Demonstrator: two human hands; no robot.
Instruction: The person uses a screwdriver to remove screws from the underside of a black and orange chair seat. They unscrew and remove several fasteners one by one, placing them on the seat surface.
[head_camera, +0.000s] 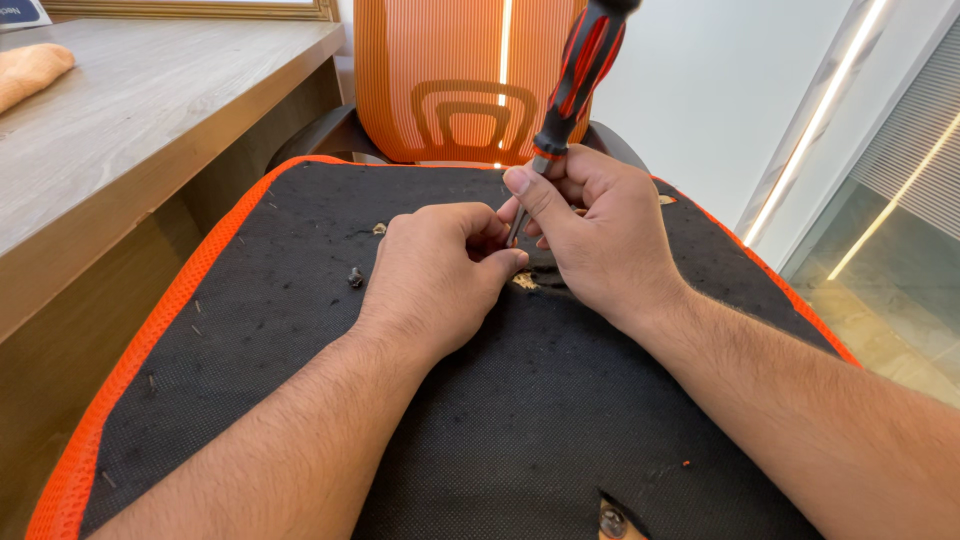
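Nearest the camera, 2 bare forearms are reaching forward over the black fabric underside (300, 330) of an upturned chair seat, which is edged with an orange mesh border (120, 380). At the bottom edge, a torn flap in the fabric is showing a metal fitting (612, 521).

Farther in, the left hand (435, 275) is resting knuckles-up on the fabric, its fingers curling inward and pressing together against the shaft of a screwdriver (575, 75); the fingertips themselves are hidden, so what they are pinching cannot be told. The right hand (590, 230) is lying just beside it, touching it, with thumb and fingers pinching the lower end of the screwdriver, just under the handle. The tool is standing nearly upright, tilting slightly to the right, its red-and-black handle rising above both hands and its tip sitting down between them, at a small tear (524, 281) in the fabric.

Left of the hands, 1 small dark screw (355, 276) is lying loose on the fabric.

Beyond, the orange mesh chair back (440, 80) is standing upright, and a wooden desk (130, 130) is running along the left.
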